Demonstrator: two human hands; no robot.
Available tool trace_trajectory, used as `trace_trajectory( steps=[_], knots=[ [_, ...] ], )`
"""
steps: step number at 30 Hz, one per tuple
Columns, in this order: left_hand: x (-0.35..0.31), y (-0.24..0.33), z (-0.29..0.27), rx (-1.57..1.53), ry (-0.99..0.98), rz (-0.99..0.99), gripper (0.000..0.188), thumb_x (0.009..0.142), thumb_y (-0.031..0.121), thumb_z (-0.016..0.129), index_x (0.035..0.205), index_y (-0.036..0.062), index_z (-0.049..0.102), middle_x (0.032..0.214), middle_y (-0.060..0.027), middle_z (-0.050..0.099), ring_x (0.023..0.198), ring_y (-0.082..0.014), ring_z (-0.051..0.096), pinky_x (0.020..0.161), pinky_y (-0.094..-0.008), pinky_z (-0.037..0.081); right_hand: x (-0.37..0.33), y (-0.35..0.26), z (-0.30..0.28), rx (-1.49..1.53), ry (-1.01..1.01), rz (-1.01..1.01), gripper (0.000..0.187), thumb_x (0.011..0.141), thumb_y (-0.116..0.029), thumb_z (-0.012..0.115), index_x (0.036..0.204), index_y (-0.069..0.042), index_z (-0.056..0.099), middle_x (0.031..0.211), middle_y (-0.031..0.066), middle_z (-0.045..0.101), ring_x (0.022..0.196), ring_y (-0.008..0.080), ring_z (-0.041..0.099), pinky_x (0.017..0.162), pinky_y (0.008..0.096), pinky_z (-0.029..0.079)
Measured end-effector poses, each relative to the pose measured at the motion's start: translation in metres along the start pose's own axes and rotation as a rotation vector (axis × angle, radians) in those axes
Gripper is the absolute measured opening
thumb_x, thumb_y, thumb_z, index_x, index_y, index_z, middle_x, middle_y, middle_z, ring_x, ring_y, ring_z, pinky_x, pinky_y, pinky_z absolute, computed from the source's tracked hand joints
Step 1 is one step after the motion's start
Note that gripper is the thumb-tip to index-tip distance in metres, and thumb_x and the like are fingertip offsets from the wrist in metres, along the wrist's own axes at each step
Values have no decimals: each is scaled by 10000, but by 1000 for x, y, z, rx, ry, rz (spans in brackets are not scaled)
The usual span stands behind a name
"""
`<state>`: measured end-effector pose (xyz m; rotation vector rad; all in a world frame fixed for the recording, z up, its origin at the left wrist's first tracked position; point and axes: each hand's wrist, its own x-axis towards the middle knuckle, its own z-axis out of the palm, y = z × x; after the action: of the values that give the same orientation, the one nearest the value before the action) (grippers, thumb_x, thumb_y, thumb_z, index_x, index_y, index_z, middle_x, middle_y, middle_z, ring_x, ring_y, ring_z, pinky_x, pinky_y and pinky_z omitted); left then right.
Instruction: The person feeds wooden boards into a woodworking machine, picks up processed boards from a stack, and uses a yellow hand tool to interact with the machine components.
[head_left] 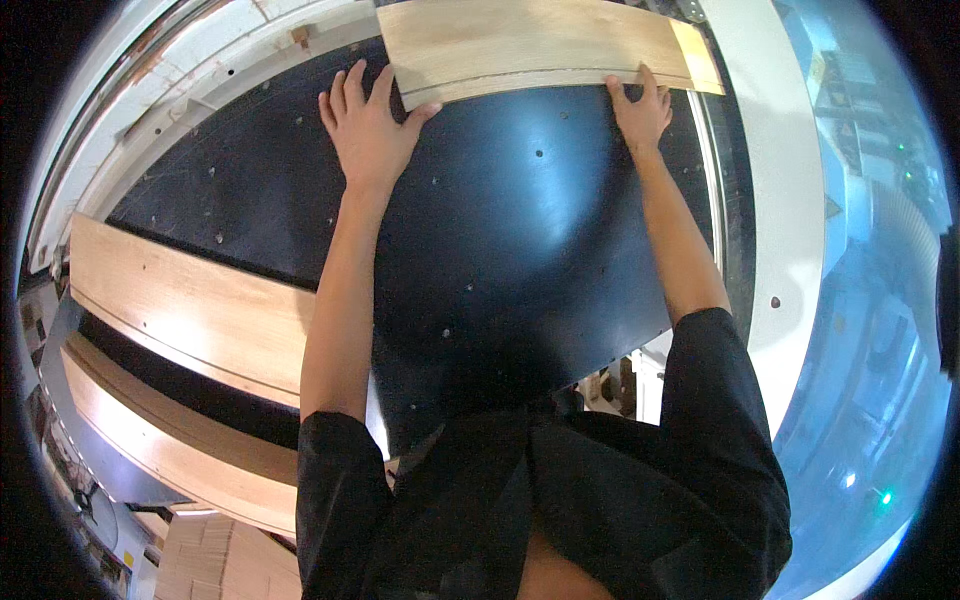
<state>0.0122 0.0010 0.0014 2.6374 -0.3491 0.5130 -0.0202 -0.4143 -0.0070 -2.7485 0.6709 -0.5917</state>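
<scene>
A long, light wooden board [530,45] lies flat on the black tabletop [500,220] at the far side, with a groove line running along its near edge. My left hand [372,128] is at the board's near left corner, fingers spread, the thumb touching the near edge. Toward the right end, my right hand [642,112] rests against the same edge. Its thumb and index finger are apart at the rim, and the other fingers bend beside them. Neither hand wraps around the board.
At my left lie two more wooden boards, an upper one [190,305] and a lower one [170,440]. A white machine frame [785,200] borders the right side, beside a metal rail [708,160]. Blue translucent sheeting [870,330] lies beyond it. Cut wood pieces [215,560] sit at lower left.
</scene>
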Motion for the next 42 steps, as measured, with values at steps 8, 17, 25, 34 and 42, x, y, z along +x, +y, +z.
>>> trace_trajectory(
  steps=[8,17,25,34,42],
  knots=[
    [-1,6,-4,58,5,11,791,829,679,734,1427,177,609,1544,-165,479,1476,-385,370,1227,-594,234,0,1,-3,-17,-9,-13,967,840,-803,623,1580,-219,408,1589,383,298,1528,512,198,1231,630,104],
    [0,3,-6,-1,5,-28,798,817,649,765,1412,147,586,1536,-154,476,1474,-359,379,1237,-580,232,-6,-9,-8,29,-81,28,969,844,-830,584,1576,-218,414,1597,411,246,1543,520,133,1228,627,77],
    [5,4,-9,-14,-21,-61,806,795,623,800,1359,96,564,1511,-158,492,1471,-350,385,1238,-573,240,-7,-12,-6,17,-92,81,963,839,-853,557,1581,-259,405,1602,421,222,1544,528,129,1229,629,72],
    [10,5,-13,-49,10,-67,818,754,603,842,1317,83,555,1483,-162,517,1445,-344,413,1221,-573,251,1,-13,3,28,3,25,937,831,-835,594,1556,-258,452,1568,410,299,1514,514,221,1208,637,144],
    [6,4,-3,-137,-32,-60,809,735,564,868,1293,70,554,1438,-199,514,1437,-389,401,1209,-639,244,-7,0,-2,-105,84,-87,813,843,-667,721,1456,-160,554,1366,284,557,1378,460,409,1132,613,293]
  ],
)
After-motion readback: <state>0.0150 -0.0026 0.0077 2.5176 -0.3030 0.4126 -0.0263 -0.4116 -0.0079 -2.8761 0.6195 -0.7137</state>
